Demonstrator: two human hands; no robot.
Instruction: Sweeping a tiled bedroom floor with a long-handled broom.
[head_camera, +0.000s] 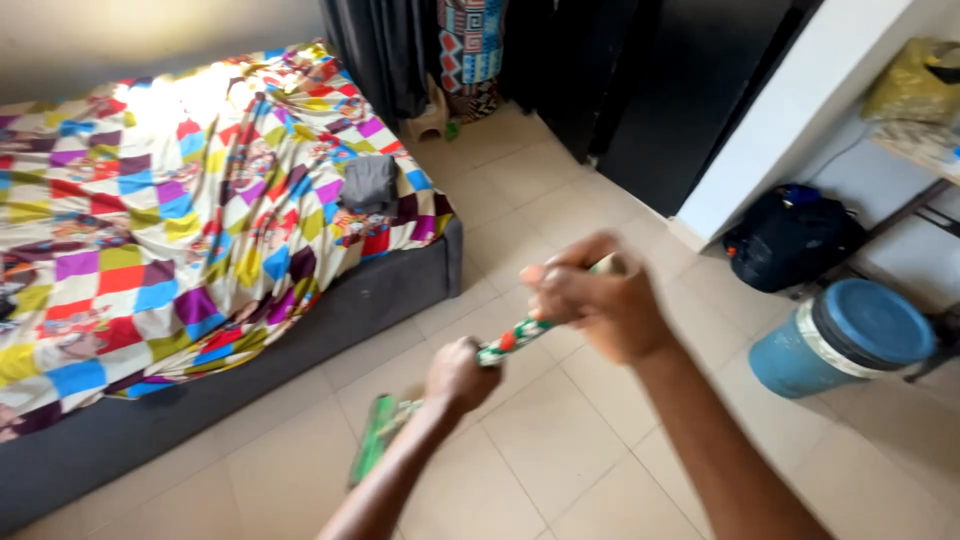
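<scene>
**Stock on view: one patterned stick, two hands, bedroom floor**

Landmark for all places: the bed (400, 285), a low grey base at the far left of my feed.

- Patterned stick (512, 337): a long handle wrapped in green, white and red. I see it slanting over the tiled floor (560, 440), to the right of the bed's near corner, with its upper end higher and further from the bed. Its green lower part shows below the left hand; I cannot make out what it ends in, as the picture is blurred.
- Left hand (458, 372): closed in a fist round the stick's middle, on the side nearer the bed.
- Right hand (595, 300): closed round the stick's upper end, further from the bed than the left hand.
- Patchwork sheet (150, 220): many-coloured squares, spread over the bed and hanging over its near edge.
- Grey cloth (369, 182): folded, lying on the sheet near the bed's right corner.
- Blue bucket (845, 340): lidded, on the floor well to the right of the bed.
- Dark bag (790, 235): on the floor just behind the bucket, against a white wall.
</scene>
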